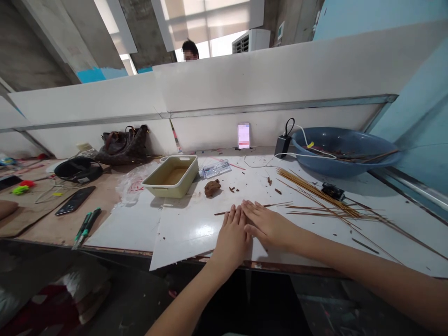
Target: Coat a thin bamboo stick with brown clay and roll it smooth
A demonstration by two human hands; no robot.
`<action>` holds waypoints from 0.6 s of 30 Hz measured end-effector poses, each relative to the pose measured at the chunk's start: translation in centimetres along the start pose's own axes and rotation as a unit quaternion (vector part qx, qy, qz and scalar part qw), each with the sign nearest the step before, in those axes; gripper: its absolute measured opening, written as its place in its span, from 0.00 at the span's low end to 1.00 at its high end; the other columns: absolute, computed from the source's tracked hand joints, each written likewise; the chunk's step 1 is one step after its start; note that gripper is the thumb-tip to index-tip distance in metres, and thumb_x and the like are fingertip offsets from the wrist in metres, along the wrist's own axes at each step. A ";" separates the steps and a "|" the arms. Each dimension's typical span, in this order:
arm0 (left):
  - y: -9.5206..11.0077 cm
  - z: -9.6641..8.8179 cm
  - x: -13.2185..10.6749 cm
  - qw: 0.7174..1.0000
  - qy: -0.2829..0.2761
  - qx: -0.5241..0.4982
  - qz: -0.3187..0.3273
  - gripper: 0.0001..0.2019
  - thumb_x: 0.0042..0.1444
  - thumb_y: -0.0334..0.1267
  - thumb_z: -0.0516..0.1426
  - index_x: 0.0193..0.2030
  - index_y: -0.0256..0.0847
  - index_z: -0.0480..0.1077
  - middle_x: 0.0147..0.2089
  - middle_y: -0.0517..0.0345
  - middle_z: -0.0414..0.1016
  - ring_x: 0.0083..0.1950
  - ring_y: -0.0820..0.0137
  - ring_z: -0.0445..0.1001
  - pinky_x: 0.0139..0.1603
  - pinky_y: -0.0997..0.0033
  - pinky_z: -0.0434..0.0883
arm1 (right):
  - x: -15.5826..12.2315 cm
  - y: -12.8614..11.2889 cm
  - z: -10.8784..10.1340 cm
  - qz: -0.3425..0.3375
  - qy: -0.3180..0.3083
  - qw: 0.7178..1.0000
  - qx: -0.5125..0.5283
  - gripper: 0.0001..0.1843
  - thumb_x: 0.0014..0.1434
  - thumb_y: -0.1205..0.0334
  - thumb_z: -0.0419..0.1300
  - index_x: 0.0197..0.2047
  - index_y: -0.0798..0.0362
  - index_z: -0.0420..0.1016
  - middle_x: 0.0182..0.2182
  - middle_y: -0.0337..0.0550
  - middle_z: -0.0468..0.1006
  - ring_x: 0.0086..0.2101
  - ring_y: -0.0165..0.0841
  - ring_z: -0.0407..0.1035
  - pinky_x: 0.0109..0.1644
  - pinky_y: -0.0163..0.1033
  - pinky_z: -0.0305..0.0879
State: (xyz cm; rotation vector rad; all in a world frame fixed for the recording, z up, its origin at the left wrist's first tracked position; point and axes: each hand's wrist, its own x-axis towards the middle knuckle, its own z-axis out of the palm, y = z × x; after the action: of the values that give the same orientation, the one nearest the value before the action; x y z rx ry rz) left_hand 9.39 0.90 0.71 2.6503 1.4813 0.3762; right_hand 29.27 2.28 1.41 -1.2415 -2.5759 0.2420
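My left hand (232, 235) lies flat on the white board (182, 224), fingers stretched out together. My right hand (266, 224) lies flat too, its fingers crossing over the left hand's fingertips. A thin stick (252, 208) runs under or just past the fingertips; whether the palms press on it is hidden. A brown clay lump (212, 187) sits a little beyond the hands. A spread of thin bamboo sticks (325, 198) lies to the right.
A cream tray (172, 177) stands left of the lump. A blue basin (345, 149) sits at the back right, with a charger (283, 143) and a phone (243, 135) by the wall. At left lie a black phone (75, 200), green tools (86, 226) and a bag (124, 143).
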 end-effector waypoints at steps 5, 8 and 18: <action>0.0 0.7 1.1 1.000 -0.018 0.020 -0.013 0.33 0.75 0.37 0.48 0.84 0.33 0.56 0.84 0.40 0.55 0.86 0.51 0.53 0.85 0.43 0.56 | 1.0 -0.4 -0.1 0.040 -0.045 0.998 0.016 0.52 0.78 0.29 0.40 0.85 0.65 0.51 0.80 0.64 0.54 0.79 0.53 0.51 0.82 0.61 0.53; -0.1 0.6 0.2 0.999 -0.005 0.035 -0.021 0.30 0.77 0.36 0.44 0.82 0.31 0.60 0.83 0.41 0.60 0.85 0.54 0.58 0.86 0.44 0.53 | -0.1 -0.8 0.5 0.042 -0.038 0.998 -0.011 0.53 0.78 0.28 0.41 0.84 0.67 0.54 0.80 0.67 0.54 0.79 0.53 0.51 0.82 0.59 0.53; -1.5 -1.8 1.9 0.994 -0.082 0.054 -0.046 0.30 0.78 0.40 0.46 0.80 0.24 0.60 0.82 0.34 0.59 0.85 0.51 0.57 0.85 0.44 0.56 | 1.1 0.3 1.1 0.062 -0.040 0.995 -0.069 0.52 0.80 0.31 0.38 0.82 0.73 0.56 0.79 0.73 0.56 0.78 0.55 0.53 0.81 0.61 0.55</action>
State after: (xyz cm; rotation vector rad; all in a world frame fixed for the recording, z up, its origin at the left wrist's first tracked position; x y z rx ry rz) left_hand 8.63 3.26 2.44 2.6059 1.6065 0.0721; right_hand 28.46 3.29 0.53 -1.4720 -2.6243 0.1443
